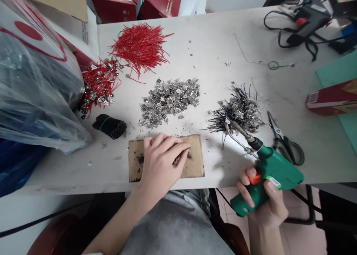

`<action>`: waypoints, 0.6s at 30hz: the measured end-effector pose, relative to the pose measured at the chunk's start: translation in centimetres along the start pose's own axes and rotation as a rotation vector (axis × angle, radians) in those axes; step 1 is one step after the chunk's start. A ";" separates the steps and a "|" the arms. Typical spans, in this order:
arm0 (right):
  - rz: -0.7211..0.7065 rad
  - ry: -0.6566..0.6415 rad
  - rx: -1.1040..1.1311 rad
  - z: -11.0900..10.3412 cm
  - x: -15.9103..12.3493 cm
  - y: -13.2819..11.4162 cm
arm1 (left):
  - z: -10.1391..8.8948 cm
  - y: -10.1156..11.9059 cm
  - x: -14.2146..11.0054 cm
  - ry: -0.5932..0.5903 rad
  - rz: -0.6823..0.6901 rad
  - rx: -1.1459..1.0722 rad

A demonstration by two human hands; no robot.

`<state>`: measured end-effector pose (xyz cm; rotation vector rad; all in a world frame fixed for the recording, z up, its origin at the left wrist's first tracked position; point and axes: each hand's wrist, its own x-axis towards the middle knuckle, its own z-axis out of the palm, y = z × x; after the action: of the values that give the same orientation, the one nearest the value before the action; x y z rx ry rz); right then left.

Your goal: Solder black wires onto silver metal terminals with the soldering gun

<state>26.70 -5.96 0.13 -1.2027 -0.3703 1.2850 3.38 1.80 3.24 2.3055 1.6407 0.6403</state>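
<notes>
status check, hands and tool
Right hand holding green soldering gun. Left hand over cardboard, grip unclear. Scissors near gun, possibly in the way.

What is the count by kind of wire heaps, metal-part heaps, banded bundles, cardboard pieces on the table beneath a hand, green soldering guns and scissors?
Red wire heaps: 2
Black wire heap with metal pieces: 1
Loose metal-part heap: 1
Banded black bundle: 1
Cardboard piece: 1
Green soldering gun: 1
Scissors: 1
Total: 8
</notes>
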 end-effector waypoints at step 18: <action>0.006 0.025 -0.011 0.0 0.1 0.2 | 0.6 0.3 0.3 -0.011 0.014 0.059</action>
<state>26.61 -5.89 -0.06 -1.2287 -0.3560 1.2731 4.01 2.01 2.92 2.3591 1.6617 0.5893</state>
